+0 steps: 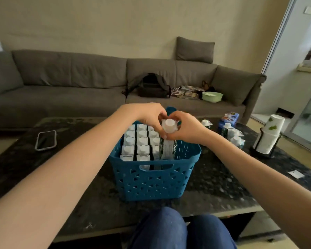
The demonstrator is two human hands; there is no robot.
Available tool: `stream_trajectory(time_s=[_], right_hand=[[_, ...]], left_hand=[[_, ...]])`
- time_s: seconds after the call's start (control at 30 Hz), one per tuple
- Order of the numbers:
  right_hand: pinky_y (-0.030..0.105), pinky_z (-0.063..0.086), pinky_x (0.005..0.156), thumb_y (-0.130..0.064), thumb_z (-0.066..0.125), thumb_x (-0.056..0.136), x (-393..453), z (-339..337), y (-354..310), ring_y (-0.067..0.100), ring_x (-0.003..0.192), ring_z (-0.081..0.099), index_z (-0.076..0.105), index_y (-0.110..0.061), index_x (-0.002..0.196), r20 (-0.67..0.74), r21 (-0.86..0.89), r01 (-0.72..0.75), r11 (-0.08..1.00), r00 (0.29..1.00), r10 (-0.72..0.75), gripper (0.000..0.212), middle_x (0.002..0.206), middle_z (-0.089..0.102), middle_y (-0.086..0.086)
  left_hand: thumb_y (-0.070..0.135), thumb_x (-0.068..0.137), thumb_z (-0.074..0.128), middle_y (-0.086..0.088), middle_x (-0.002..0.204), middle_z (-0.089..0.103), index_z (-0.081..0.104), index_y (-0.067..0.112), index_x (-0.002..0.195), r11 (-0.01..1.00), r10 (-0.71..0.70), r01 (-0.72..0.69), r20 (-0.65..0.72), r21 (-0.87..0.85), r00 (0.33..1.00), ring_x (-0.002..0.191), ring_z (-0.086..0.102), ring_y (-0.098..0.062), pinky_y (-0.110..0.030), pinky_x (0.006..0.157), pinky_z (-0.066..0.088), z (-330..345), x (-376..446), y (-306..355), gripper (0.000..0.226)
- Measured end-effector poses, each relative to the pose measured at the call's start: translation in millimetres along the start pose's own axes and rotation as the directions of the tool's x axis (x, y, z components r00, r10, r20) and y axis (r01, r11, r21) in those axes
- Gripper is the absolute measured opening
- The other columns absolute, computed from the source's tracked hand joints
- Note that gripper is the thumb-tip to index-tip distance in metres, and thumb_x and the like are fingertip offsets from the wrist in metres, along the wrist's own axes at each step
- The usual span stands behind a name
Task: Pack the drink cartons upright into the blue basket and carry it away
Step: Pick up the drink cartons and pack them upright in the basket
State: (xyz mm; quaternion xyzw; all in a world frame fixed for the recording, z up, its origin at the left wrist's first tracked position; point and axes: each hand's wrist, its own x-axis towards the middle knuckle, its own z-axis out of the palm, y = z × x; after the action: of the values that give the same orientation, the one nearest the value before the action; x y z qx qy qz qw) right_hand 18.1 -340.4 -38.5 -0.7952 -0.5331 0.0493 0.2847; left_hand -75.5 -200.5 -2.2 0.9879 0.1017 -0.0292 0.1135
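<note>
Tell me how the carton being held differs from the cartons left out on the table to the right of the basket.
The held carton is gripped at its top by both hands, left hand and right hand; the loose cartons are untouched. The held carton stands upright, partly inside the blue basket; the loose cartons sit on the dark table, outside it. Both kinds share a white screw cap and a dark-patterned body.

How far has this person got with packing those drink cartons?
Most looks done: three rows of cartons stand upright in the blue basket. In hand: both the left hand and right hand hold one carton going into the empty right side. Left: a few loose cartons wait on the table, and the basket is not yet carried away.
</note>
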Motion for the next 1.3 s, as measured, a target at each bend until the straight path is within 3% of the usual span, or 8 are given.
stream_trajectory(time_s=[0.2, 0.33, 0.4, 0.47, 0.53, 0.67, 0.97, 1.3], right_hand=[[0.027, 0.041, 0.056, -0.029, 0.078, 0.072, 4, 43, 5, 0.014, 0.072, 0.050, 0.051, -0.014, 0.111, 0.314, -0.222, -0.011, 0.975, 0.946, 0.082, 0.050, 0.090, 0.054, -0.002], [0.035, 0.044, 0.067, -0.028, 0.072, 0.079, 13, 65, 8, 0.026, 0.090, 0.057, 0.052, -0.015, 0.108, 0.365, -0.409, 0.016, 0.912, 0.919, 0.148, 0.038, 0.103, 0.060, 0.003], [0.035, 0.044, 0.066, -0.021, 0.067, 0.082, 19, 76, 9, 0.026, 0.089, 0.056, 0.054, -0.012, 0.106, 0.391, -0.450, 0.048, 0.892, 0.908, 0.148, 0.028, 0.107, 0.060, 0.007], [0.036, 0.045, 0.069, -0.020, 0.066, 0.082, 25, 86, 10, 0.026, 0.087, 0.053, 0.054, -0.007, 0.105, 0.428, -0.475, 0.059, 0.878, 0.887, 0.172, 0.029, 0.111, 0.058, 0.011], [0.036, 0.047, 0.077, -0.022, 0.070, 0.082, 29, 91, 10, 0.027, 0.089, 0.052, 0.054, -0.004, 0.112, 0.467, -0.495, 0.057, 0.867, 0.859, 0.210, 0.038, 0.117, 0.054, 0.014], [0.031, 0.040, 0.073, -0.017, 0.065, 0.087, 32, 96, 8, 0.025, 0.086, 0.046, 0.054, -0.002, 0.120, 0.491, -0.519, 0.035, 0.854, 0.830, 0.264, 0.038, 0.125, 0.046, 0.015], [0.030, 0.057, 0.058, -0.059, 0.048, 0.089, 28, 73, 16, 0.018, 0.075, 0.069, 0.030, -0.008, 0.138, 0.419, -0.136, -0.417, 0.899, 0.798, 0.434, 0.072, 0.112, 0.057, 0.010], [0.043, 0.043, 0.105, -0.037, 0.042, 0.100, 60, 89, 4, 0.035, 0.135, 0.041, 0.011, -0.005, 0.152, 0.563, -0.117, -0.700, 0.704, 0.537, 0.628, 0.068, 0.157, 0.022, 0.019]], left_hand=[[0.046, 0.077, 0.074, 0.007, 0.141, 0.047, 0.053, 0.030, 0.131, 0.984, -0.141, 0.156, 0.153, -0.090, 0.978, 0.135, 0.038, -0.016, -0.037, 0.107, 0.035, 40, -6, -51, 0.060], [0.036, 0.087, 0.063, 0.001, 0.158, 0.019, 0.029, 0.026, 0.148, 0.864, -0.471, 0.497, -0.218, 0.083, 0.855, 0.148, 0.001, -0.025, -0.058, 0.116, 0.002, 61, -12, -93, 0.070], [0.018, 0.088, 0.060, -0.008, 0.159, 0.016, 0.006, 0.026, 0.154, 0.762, -0.643, 0.643, -0.197, -0.075, 0.740, 0.143, 0.020, -0.034, -0.056, 0.113, 0.021, 70, -18, -102, 0.086], [0.004, 0.087, 0.055, -0.018, 0.144, 0.039, -0.006, 0.027, 0.154, 0.700, -0.702, 0.651, -0.114, -0.293, 0.703, 0.092, 0.057, -0.024, -0.034, 0.076, 0.049, 76, -20, -102, 0.093], [-0.001, 0.088, 0.050, -0.016, 0.119, 0.055, -0.008, 0.026, 0.153, 0.676, -0.712, 0.627, -0.126, -0.387, 0.691, 0.058, 0.043, -0.013, -0.023, 0.049, 0.036, 77, -18, -102, 0.091], [-0.002, 0.088, 0.049, -0.005, 0.077, 0.045, -0.006, 0.027, 0.154, 0.688, -0.708, 0.611, -0.182, -0.391, 0.682, 0.059, 0.047, -0.015, -0.026, 0.047, 0.036, 78, -18, -102, 0.090], [-0.004, 0.088, 0.050, -0.011, 0.096, 0.051, -0.004, 0.027, 0.154, 0.664, -0.715, 0.577, -0.178, -0.475, 0.676, 0.059, 0.046, -0.013, -0.025, 0.045, 0.032, 79, -21, -101, 0.090], [-0.004, 0.087, 0.051, -0.017, 0.123, 0.055, -0.002, 0.026, 0.154, 0.668, -0.717, 0.571, -0.207, -0.477, 0.666, 0.082, 0.061, -0.023, -0.026, 0.052, 0.041, 81, -20, -104, 0.091]])
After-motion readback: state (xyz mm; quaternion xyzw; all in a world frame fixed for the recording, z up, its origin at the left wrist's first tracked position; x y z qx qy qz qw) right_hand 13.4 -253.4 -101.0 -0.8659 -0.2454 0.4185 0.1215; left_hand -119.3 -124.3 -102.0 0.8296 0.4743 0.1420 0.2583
